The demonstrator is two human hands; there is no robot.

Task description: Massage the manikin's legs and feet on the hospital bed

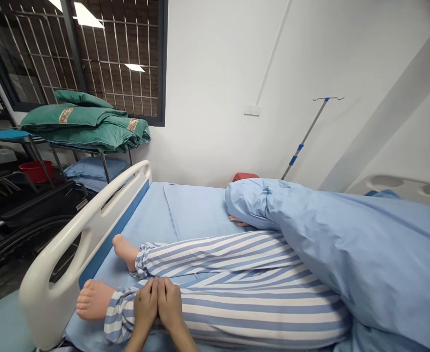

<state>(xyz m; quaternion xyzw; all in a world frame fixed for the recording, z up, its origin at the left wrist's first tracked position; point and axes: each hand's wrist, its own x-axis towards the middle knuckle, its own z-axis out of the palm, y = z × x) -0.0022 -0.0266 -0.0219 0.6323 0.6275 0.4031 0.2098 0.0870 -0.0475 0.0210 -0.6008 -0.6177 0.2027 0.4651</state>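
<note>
A manikin lies on the hospital bed in blue-and-white striped trousers, its bare feet toward the white footboard. My left hand and my right hand rest side by side on the near trouser leg, close to the ankle cuff. Both hands lie flat with fingers together and touch each other. A light blue quilt covers the manikin's upper body, and one of its hands peeks out from under the quilt's edge.
Folded green blankets are stacked on a metal rack at the left, above a red basin and a wheelchair. An IV pole leans by the white wall. The headboard is at the far right.
</note>
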